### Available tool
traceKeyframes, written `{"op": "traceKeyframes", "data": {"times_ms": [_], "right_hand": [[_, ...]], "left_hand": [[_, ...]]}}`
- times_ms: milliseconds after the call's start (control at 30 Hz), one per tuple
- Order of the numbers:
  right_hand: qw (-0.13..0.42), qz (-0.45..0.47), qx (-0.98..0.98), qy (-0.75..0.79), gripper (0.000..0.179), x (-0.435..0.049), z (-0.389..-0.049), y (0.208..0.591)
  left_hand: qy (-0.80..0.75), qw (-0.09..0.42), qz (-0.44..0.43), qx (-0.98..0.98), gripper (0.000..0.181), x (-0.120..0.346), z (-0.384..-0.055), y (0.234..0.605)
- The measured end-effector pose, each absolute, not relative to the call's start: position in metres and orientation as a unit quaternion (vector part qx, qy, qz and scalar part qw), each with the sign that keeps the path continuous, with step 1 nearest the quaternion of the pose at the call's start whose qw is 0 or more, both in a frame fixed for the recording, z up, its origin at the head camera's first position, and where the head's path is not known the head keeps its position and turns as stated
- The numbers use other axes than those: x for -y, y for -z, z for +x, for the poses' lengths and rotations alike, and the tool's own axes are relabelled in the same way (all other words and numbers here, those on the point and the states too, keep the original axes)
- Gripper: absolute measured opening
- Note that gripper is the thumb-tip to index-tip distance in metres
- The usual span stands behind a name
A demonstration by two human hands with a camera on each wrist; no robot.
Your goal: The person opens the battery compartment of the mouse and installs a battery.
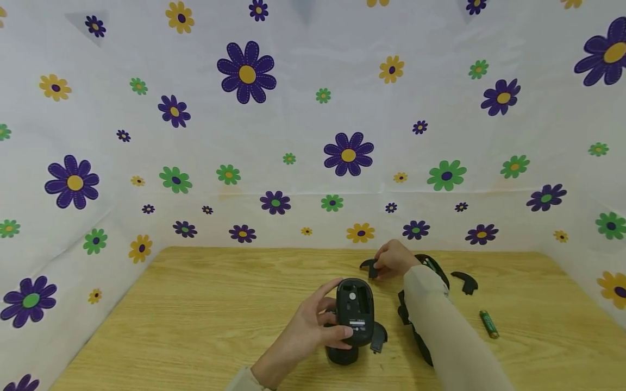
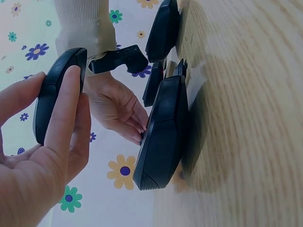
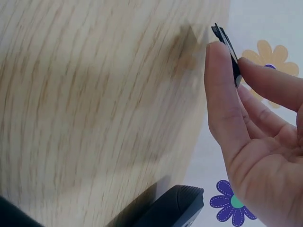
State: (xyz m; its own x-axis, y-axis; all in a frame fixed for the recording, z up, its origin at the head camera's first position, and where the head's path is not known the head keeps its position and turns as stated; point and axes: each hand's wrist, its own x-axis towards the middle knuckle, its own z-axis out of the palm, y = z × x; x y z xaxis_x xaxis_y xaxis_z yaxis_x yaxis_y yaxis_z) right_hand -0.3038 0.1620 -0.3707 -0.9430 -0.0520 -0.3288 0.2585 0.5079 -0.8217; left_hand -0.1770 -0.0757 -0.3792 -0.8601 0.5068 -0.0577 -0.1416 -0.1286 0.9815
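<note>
My left hand grips a black computer mouse above the table, its underside facing me and its battery bay uncovered. In the left wrist view, fingers and thumb lie along opposite sides of this mouse. Toward the back of the table, my right hand pinches a thin black battery cover. The right wrist view shows the cover edge-on between thumb and fingertip, raised off the wood. Below the held mouse lies another black mouse, partly hidden, with a second battery cover beside it.
One more mouse lies by the right wrist, its bay showing. Another black mouse is mostly covered by the right sleeve. Farther right are a curved battery cover and a green battery. A flowered sheet borders the table.
</note>
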Motion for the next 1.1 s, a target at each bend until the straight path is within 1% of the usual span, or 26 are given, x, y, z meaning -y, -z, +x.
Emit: {"op": "traceKeyframes", "data": {"times_ms": [233, 467, 600, 867, 1100], "right_hand": [[0.148, 0.066, -0.864, 0.477, 0.03, -0.161, -0.308, 0.377], [0.14, 0.066, -0.877, 0.455, 0.024, -0.162, -0.312, 0.381], [0.132, 0.066, -0.885, 0.441, 0.024, -0.164, -0.311, 0.378], [0.131, 0.048, -0.876, 0.462, 0.033, -0.177, -0.301, 0.366], [0.14, 0.045, -0.876, 0.459, 0.031, -0.189, -0.296, 0.356]], "left_hand": [[-0.736, 0.219, 0.15, -0.623, 0.086, 0.075, -0.176, 0.379], [-0.738, 0.22, 0.15, -0.62, 0.086, 0.075, -0.175, 0.38], [-0.738, 0.216, 0.152, -0.621, 0.086, 0.074, -0.175, 0.38], [-0.737, 0.217, 0.155, -0.62, 0.085, 0.074, -0.175, 0.381], [-0.738, 0.218, 0.151, -0.621, 0.086, 0.074, -0.175, 0.38]]}}
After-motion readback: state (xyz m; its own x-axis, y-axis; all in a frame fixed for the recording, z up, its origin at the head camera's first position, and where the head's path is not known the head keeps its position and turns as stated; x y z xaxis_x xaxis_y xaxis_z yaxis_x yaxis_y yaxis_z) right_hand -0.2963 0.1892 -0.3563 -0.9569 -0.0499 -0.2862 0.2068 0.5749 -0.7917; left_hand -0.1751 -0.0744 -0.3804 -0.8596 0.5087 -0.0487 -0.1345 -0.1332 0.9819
